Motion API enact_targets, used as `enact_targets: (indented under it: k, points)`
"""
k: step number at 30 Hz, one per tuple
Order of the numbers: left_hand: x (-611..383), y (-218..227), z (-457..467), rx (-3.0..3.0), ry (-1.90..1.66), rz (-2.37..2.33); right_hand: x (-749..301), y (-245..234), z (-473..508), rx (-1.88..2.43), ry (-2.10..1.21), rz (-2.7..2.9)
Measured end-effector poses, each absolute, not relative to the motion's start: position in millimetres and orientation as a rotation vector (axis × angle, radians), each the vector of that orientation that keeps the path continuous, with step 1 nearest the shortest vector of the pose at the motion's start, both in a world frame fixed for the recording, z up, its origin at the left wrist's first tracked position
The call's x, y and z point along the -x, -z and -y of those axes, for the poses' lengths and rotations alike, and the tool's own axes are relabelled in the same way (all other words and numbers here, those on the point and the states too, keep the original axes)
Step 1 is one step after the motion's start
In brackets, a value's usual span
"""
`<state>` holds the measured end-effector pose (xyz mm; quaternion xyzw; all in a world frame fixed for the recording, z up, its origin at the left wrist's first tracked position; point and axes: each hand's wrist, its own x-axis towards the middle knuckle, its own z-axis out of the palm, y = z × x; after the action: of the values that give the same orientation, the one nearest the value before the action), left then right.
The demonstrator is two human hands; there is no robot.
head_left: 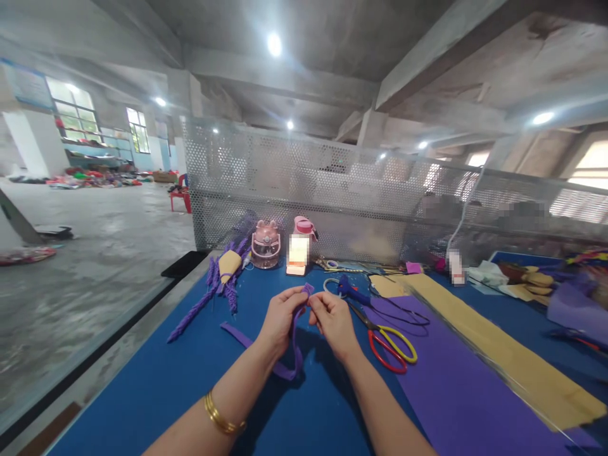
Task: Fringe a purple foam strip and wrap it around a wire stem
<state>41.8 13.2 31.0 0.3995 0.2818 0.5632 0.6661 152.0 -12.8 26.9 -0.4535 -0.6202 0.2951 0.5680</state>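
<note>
My left hand (280,316) and my right hand (334,320) meet above the blue table (190,392). Both pinch the upper end of a purple strip (295,345). The strip hangs down in a loop below my left wrist, and its far end lies flat on the table to the left. A gold bangle (221,418) sits on my left forearm. Scissors with red and yellow handles (392,345) lie just right of my right hand.
Purple braided stems with a tan wrap (221,285) lie at the back left. A pink bottle (265,244) and a second pink-lidded bottle (300,250) stand against the perforated metal screen (332,190). A purple sheet (451,392), a tan sheet (498,354) and a blue glue gun (351,291) lie to the right.
</note>
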Motion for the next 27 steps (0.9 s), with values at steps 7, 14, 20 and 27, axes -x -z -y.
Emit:
enact_targets:
  k: [7, 14, 20, 27]
  points:
    - [-41.3, -29.9, -11.5, -0.870, -1.272, -0.580, -149.0, -23.7, 11.9, 1.052, -0.743, 1.432]
    - [-40.1, -29.1, -11.3, -0.908, -1.282, -0.595, -147.4, -25.5, 13.3, 1.025, -0.809, 1.404]
    - [-39.8, -27.9, -11.0, -0.912, -1.296, -0.607, -144.7, -24.4, 14.2, 1.016, -0.816, 1.371]
    - [-39.6, -29.1, -9.7, -0.917, -1.289, -0.588, -143.7, -24.4, 15.9, 1.003, -0.835, 1.355]
